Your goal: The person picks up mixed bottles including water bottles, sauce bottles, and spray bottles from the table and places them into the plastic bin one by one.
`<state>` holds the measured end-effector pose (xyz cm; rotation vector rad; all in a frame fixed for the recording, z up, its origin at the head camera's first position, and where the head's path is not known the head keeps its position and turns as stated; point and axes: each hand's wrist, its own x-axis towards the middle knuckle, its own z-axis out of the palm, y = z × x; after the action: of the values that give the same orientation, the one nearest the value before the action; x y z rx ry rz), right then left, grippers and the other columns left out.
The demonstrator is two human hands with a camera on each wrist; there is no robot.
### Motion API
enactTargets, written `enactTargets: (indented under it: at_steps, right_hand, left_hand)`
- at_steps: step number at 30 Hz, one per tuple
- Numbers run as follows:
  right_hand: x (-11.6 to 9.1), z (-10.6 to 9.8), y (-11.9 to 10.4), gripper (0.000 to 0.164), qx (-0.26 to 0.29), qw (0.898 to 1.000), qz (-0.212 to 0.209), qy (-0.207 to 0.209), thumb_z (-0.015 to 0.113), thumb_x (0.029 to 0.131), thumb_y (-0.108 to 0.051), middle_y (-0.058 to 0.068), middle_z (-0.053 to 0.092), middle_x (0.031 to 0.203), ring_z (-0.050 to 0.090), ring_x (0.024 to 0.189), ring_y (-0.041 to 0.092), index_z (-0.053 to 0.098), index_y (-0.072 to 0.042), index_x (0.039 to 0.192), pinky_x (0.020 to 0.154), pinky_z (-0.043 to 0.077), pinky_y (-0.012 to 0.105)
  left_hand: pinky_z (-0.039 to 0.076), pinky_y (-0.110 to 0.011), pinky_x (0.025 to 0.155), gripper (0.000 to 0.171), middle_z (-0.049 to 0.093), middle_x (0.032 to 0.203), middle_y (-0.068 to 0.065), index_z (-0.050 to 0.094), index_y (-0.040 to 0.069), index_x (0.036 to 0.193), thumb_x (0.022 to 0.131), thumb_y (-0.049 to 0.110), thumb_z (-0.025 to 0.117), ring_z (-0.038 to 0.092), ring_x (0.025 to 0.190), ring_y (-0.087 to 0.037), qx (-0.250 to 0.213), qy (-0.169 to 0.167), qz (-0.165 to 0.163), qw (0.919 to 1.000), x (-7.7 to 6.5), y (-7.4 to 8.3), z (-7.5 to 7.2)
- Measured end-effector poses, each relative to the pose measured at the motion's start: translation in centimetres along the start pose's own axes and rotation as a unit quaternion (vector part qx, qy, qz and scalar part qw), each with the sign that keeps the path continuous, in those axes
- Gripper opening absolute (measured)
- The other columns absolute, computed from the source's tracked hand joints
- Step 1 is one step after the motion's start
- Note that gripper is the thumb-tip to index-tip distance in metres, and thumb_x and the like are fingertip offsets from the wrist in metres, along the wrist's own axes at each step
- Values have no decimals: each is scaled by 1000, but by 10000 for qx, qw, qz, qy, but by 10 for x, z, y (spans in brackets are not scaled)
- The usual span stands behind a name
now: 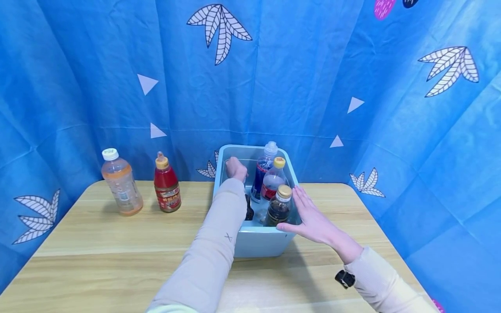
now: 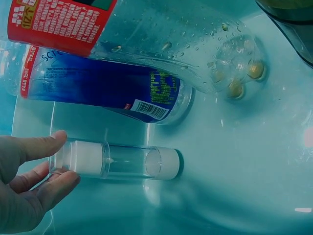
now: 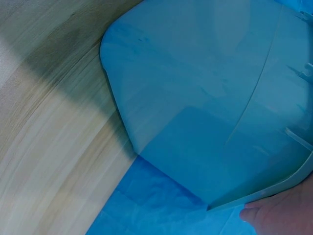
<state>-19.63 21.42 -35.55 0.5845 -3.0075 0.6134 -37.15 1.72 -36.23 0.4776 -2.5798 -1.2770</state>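
My left hand point(image 1: 236, 168) reaches inside the light blue bin point(image 1: 262, 248). In the left wrist view its thumb and fingers pinch the top end of a small clear bottle point(image 2: 128, 161) with a white collar and white base. That bottle stands in the bin beside a blue-labelled bottle point(image 2: 112, 85) and a clear bottle with a red label point(image 2: 58, 24). My right hand point(image 1: 313, 219) rests at the bin's right front rim, fingers straight, thumb over the front edge. Nearest to it inside is a dark bottle with a tan cap point(image 1: 278, 211).
On the left of the wooden table point(image 1: 117, 269) stand an orange-tinted bottle with a white cap point(image 1: 123, 187) and a red sauce bottle point(image 1: 167, 187). A black object point(image 1: 249, 208) is partly hidden in the bin. Behind the table hangs a blue curtain point(image 1: 297, 87).
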Motion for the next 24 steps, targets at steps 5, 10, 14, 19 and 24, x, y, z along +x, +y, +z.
enactTargets:
  at_steps: [5,10,14,19,24]
  right_hand:
    - [1,0,0,105,-10,10000,-39,-7,54,72,-66,14,2,147,2,133,30,8,-1,141,104,13,48]
    - [1,0,1,104,25,10000,-43,-3,54,72,-65,13,2,147,1,133,29,8,-2,141,104,13,48]
    - [1,0,1,105,55,10000,8,-30,52,72,-67,11,1,148,1,134,27,7,-3,142,104,13,48]
    - [2,1,2,105,42,10000,13,-57,52,72,-67,10,1,148,0,134,27,7,-4,142,104,13,47]
    - [2,0,3,105,55,10000,8,-44,52,71,-67,11,1,148,1,134,27,7,-4,142,104,13,47]
  left_hand:
    - [52,-30,63,25,64,82,-19,67,-3,82,58,-8,73,62,73,-28,31,-45,-85,9999,-2,0,0]
    - [52,-28,58,22,64,76,-17,66,-5,84,63,-9,70,62,67,-26,-112,-120,-132,9998,-4,1,-1]
    - [51,-28,57,22,63,76,-17,65,-5,85,64,-9,70,62,65,-26,-147,-165,-151,9996,-5,1,-1]
    - [51,-29,54,21,63,75,-17,66,-5,84,64,-8,70,62,65,-26,-32,-216,-143,9997,-5,1,-1]
    - [51,-30,57,24,63,79,-18,66,-4,84,61,-8,72,62,68,-28,33,-280,-155,9995,-5,0,-1]
